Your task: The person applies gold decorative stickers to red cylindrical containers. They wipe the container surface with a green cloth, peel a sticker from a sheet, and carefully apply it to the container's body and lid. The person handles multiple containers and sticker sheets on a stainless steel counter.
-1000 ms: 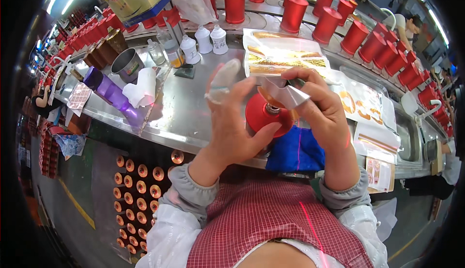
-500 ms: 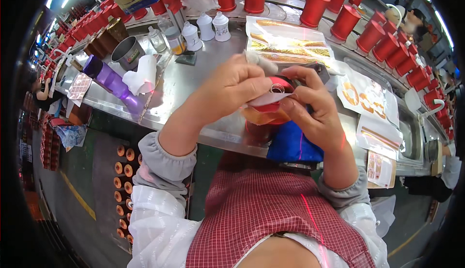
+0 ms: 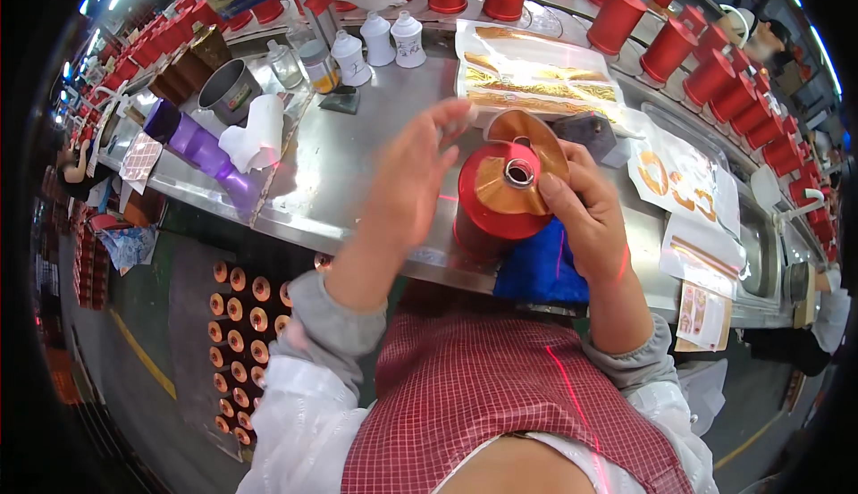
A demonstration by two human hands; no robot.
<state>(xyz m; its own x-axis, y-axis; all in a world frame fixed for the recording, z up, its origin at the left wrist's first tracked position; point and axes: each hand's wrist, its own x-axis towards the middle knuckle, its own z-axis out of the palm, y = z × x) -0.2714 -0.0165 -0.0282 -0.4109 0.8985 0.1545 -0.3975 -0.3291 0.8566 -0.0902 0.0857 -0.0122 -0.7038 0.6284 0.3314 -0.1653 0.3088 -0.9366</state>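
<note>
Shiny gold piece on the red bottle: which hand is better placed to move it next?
Probably the right hand: its thumb and fingers are already at the edge of the gold piece. The left hand is open and blurred, off to the left of the red bottle, apart from the piece.

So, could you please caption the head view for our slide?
Right hand pinching a curved coppery sheet atop a red cylindrical bottle, left hand apart and open.

Left hand (image 3: 407, 177) off the gold film (image 3: 500, 197), now apart, fingers loose, left of the red bottle (image 3: 483, 233). Half a second ago both hands pinched the film over the neck (image 3: 518, 185); now it curves around it, gold face up, far end raised, right hand (image 3: 594, 213) alone on its right side.
</note>
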